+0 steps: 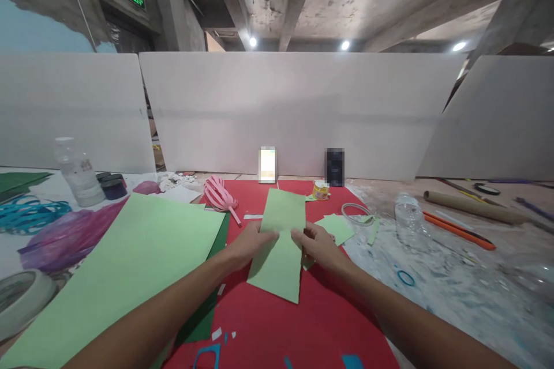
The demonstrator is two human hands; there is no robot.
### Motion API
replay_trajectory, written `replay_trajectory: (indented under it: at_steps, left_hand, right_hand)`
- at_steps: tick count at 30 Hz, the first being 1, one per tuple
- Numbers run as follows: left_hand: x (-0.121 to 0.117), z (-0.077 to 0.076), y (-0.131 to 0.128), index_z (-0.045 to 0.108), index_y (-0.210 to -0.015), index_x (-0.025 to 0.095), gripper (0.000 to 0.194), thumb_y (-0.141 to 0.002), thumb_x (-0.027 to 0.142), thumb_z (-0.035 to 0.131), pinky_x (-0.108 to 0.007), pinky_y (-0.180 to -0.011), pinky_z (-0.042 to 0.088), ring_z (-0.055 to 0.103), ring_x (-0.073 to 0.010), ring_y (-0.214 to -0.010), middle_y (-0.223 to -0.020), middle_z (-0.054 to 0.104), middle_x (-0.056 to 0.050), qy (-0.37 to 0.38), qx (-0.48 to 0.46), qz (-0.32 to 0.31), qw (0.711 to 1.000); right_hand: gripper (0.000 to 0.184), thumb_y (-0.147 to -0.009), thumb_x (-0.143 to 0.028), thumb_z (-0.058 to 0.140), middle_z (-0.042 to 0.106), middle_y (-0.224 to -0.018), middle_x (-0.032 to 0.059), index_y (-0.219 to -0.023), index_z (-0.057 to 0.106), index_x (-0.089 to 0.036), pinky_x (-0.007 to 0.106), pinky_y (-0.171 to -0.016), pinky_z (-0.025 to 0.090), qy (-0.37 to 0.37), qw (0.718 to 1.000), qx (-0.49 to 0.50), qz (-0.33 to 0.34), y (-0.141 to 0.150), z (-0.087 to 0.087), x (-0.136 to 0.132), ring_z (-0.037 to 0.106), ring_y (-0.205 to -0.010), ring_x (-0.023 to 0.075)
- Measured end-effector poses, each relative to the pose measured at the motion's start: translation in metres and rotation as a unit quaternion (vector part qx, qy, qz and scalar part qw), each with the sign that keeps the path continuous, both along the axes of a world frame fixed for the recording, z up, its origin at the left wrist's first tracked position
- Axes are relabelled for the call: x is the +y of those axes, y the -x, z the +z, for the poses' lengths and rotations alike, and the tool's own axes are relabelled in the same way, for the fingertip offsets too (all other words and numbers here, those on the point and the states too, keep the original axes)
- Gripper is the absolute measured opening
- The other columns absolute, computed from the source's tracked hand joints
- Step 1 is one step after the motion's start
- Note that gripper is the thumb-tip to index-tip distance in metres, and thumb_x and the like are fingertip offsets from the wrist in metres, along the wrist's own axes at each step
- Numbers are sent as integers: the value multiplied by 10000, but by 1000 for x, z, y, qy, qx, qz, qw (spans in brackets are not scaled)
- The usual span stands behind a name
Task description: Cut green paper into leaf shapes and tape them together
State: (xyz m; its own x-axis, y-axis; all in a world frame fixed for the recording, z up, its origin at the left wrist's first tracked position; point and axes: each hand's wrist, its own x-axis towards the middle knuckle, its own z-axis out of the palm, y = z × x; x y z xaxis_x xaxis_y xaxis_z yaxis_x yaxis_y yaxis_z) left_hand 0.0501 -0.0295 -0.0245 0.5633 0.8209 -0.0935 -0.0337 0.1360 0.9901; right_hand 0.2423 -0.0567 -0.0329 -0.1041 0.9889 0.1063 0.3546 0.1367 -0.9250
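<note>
A long light green paper strip (280,242) lies on a red sheet (303,323) in the middle of the table. My left hand (251,242) pinches the strip's left edge near its middle. My right hand (315,242) pinches the right edge opposite, fingers closed on the paper. A smaller light green piece (335,226) lies just right of my right hand, with a green scrap (373,229) beyond it.
A large light green sheet (125,277) over dark green paper lies at left. A pink paper piece (220,195), yellow jar (321,189), tape ring (352,211), plastic bottles (78,172) (409,220), tape roll (21,300), cardboard tube (471,206) and orange sticks (459,230) surround. White boards (298,109) wall the back.
</note>
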Motion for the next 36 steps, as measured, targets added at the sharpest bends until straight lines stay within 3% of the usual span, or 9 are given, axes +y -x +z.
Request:
replay_trajectory:
  at_steps: [3,7,14,21,27,30,32,34,36]
  left_hand:
    - [-4,-6,5,667,-1002,119,369,-757,395,660,-326,-688,503,667,-226,-757,-886,711,-115,13,4,17,1000]
    - [-2,-13,7,659,-954,123,373,-724,416,681,-292,-623,487,646,-196,-683,-836,703,-89,12,-6,60,998]
    - [9,-20,11,658,-948,131,374,-734,437,667,-300,-647,486,651,-205,-722,-859,700,-86,2,10,24,1000]
    - [11,-12,8,654,-961,136,388,-737,453,671,-314,-676,500,662,-222,-758,-893,708,-103,-1,21,-23,1000]
    - [8,-15,1,650,-975,140,402,-749,472,663,-296,-644,500,665,-214,-725,-872,712,-98,-29,6,39,999]
    - [9,-15,1,648,-1004,146,389,-769,457,644,-295,-635,502,664,-210,-715,-853,712,-83,-34,1,57,998]
    - [10,-14,1,635,-1049,152,383,-774,419,647,-302,-668,509,669,-215,-759,-903,712,-84,-42,-13,58,997]
    - [10,-12,0,621,-1089,155,391,-787,402,636,-314,-708,513,671,-228,-817,-965,707,-93,-50,-20,55,997]
    - [9,-11,-1,611,-1119,156,401,-809,409,610,-324,-740,511,666,-243,-877,-1007,699,-100,-58,-17,63,996]
  right_hand:
    - [374,-882,-505,425,599,-773,44,-887,607,-179,287,-609,415,-74,988,-135,-10,-15,6,6,545,-664,168]
    - [332,-779,-442,583,600,-905,80,-984,656,-190,314,-704,413,-112,932,-346,-7,-42,6,13,552,-781,208]
    - [239,-791,-362,542,601,-821,85,-874,656,-170,302,-684,385,-75,919,-388,-8,-50,-9,24,543,-785,222]
    - [158,-715,-340,612,603,-688,4,-726,581,-186,237,-544,334,-21,936,-348,49,-56,0,46,529,-616,150]
    - [267,-765,-374,577,490,-596,-7,-626,427,-203,255,-519,232,-49,948,-312,-22,-55,-8,34,408,-553,135]
    - [257,-850,-390,469,460,-612,-18,-690,366,-217,252,-513,238,-65,959,-271,-55,-49,-6,29,397,-547,133]
    - [268,-910,-446,347,422,-594,-43,-753,333,-230,241,-483,256,-51,976,-204,-56,-44,0,28,403,-509,126]
    - [319,-921,-533,288,324,-537,-86,-795,315,-241,226,-441,252,-5,998,-61,-26,-37,6,27,348,-433,108]
    - [376,-876,-617,364,210,-498,-122,-825,327,-246,210,-414,226,50,993,103,21,-31,10,25,238,-385,84]
